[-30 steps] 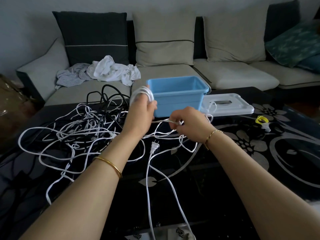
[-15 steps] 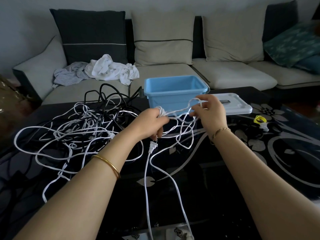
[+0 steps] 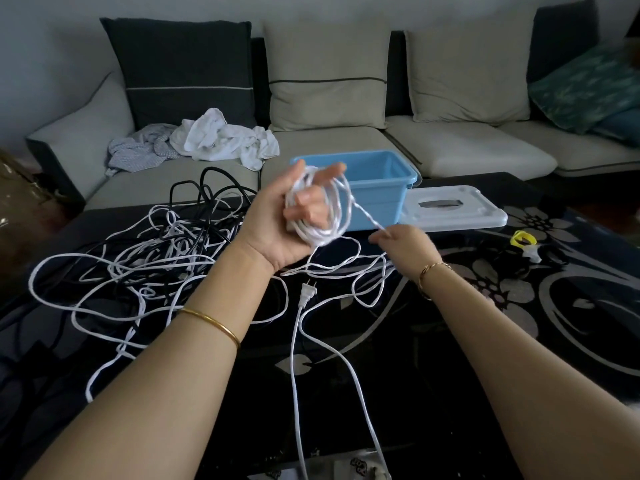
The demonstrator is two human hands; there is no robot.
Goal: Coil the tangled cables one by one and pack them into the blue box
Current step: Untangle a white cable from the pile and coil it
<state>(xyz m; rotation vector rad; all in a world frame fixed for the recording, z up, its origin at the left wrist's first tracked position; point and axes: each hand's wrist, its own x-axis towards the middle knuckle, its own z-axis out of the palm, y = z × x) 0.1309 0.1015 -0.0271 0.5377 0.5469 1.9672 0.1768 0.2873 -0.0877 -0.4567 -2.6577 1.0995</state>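
My left hand (image 3: 294, 223), raised palm up in front of the blue box (image 3: 381, 192), has its fingers half curled inside the coil of white cable (image 3: 329, 220) wound round them. My right hand (image 3: 405, 244) pinches the running strand just beside it. I judge each turn should go on snug and flat, with slack drawn gently from the tangle (image 3: 166, 251) on the table (image 3: 450, 358) so nothing snags on the plug (image 3: 308, 292).

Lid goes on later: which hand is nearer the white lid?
Right. The right hand pinches white cable just in front of the white lid; the left hand holds the coil farther left, before the blue box.
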